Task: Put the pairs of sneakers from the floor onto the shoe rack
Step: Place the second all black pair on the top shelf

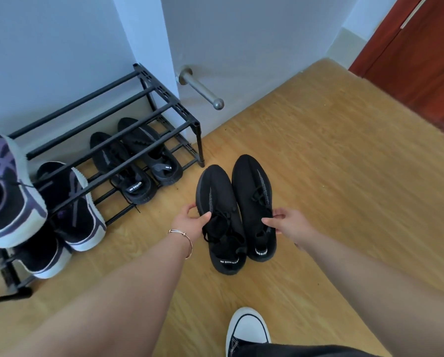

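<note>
I have the black knit sneakers (235, 212) between my hands, side by side with toes pointing away from me, over the wooden floor (331, 176) just to the right of the black shoe rack (148, 117). I cannot tell whether their soles are on the boards or already a little off them. My left hand (190, 219) pinches the outer edge of the left shoe near the laces, thumb on top, and my right hand (285, 222) does the same on the outer edge of the right shoe, so each is closed on its own shoe and the two are pressed together.

These look light and soft: the knit uppers should give under my fingers, so a pinch at the side may fold the fabric rather than carry the shoe. I judge a firmer hold would be at the collar or heel, where the pull tab and sole give some stiffness. The laces hang loose and could snag on the rack's bars.

A matching black pair (135, 166) already sits on the lower tier at the right end, and black and purple sneakers (71, 207) fill the left. The top bars at the right are free, which looks like the likeliest spot for this pair.
</note>
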